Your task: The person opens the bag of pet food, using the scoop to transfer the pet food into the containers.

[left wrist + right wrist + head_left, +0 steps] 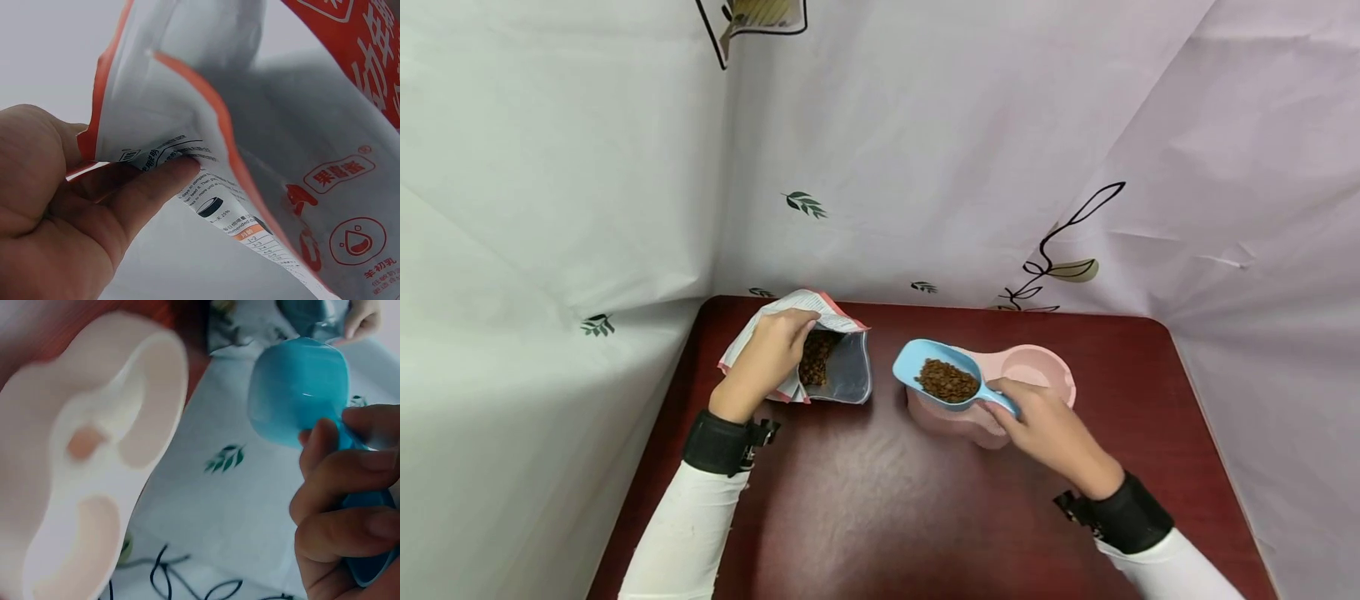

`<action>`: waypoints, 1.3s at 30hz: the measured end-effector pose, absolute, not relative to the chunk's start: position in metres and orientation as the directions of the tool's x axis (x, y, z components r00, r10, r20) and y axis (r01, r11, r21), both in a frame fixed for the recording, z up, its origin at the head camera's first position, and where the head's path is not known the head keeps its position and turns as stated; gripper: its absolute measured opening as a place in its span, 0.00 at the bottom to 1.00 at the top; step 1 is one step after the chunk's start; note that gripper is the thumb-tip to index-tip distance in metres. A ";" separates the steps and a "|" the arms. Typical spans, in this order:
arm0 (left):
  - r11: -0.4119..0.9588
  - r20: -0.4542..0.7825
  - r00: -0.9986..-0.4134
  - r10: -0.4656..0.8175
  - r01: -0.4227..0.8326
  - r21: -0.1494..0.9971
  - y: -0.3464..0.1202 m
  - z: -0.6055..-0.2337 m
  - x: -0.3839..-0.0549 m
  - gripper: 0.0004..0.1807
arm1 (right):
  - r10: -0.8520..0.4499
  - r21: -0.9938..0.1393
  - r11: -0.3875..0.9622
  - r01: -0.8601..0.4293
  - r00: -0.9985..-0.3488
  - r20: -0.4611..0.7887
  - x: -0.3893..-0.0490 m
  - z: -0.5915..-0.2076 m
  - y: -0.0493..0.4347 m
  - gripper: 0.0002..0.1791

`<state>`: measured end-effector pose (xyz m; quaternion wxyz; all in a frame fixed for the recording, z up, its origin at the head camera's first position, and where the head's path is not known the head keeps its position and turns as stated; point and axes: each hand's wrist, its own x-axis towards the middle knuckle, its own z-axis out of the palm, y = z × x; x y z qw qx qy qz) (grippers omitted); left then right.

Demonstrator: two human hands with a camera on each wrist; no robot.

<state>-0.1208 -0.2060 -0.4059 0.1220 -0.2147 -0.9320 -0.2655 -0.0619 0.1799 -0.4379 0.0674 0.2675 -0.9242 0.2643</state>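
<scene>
My right hand [1037, 421] grips the handle of a light blue scoop [912, 358], which carries a heap of brown kibble [949, 381]. The scoop hangs over the left part of a pink double pet bowl [1037, 367]. In the right wrist view, curled fingers [331, 531] wrap the scoop's handle, and the bowl [134, 481] shows both hollows. With my left hand [767, 354] I pinch the rim of an opened pet food bag [850, 367], seen close in the left wrist view as printed bag film [206, 125]. More kibble [817, 358] lies inside the bag.
Bag and bowl stand on a dark red table [850, 517], near its back edge. White cloth [925, 167] with leaf prints hangs behind and at both sides. Black camera straps [718, 443] circle both wrists.
</scene>
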 end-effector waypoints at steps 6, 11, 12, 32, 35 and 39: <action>0.772 0.347 -0.880 0.323 0.457 0.441 -0.207 -0.404 -0.123 0.12 | -0.483 -0.379 0.778 -0.500 -0.863 0.146 -0.071 -0.433 0.202 0.05; 0.775 0.336 -0.883 0.327 0.454 0.439 -0.207 -0.405 -0.123 0.12 | -0.477 -0.329 0.819 -0.470 -0.876 0.062 -0.076 -0.433 0.207 0.05; 0.774 0.336 -0.883 0.329 0.456 0.441 -0.206 -0.405 -0.123 0.12 | -0.477 -0.313 0.826 -0.468 -0.877 0.052 -0.077 -0.433 0.207 0.04; 0.769 0.339 -0.882 0.328 0.458 0.446 -0.206 -0.408 -0.121 0.12 | -0.600 0.009 0.798 -0.603 -0.793 0.103 -0.088 -0.430 0.198 0.05; 0.771 0.339 -0.882 0.326 0.456 0.445 -0.206 -0.409 -0.121 0.12 | -0.643 0.098 0.765 -0.636 -0.752 0.144 -0.085 -0.429 0.198 0.06; 0.770 0.342 -0.882 0.325 0.457 0.445 -0.206 -0.409 -0.121 0.12 | -0.676 0.166 0.736 -0.656 -0.703 0.220 -0.083 -0.428 0.199 0.10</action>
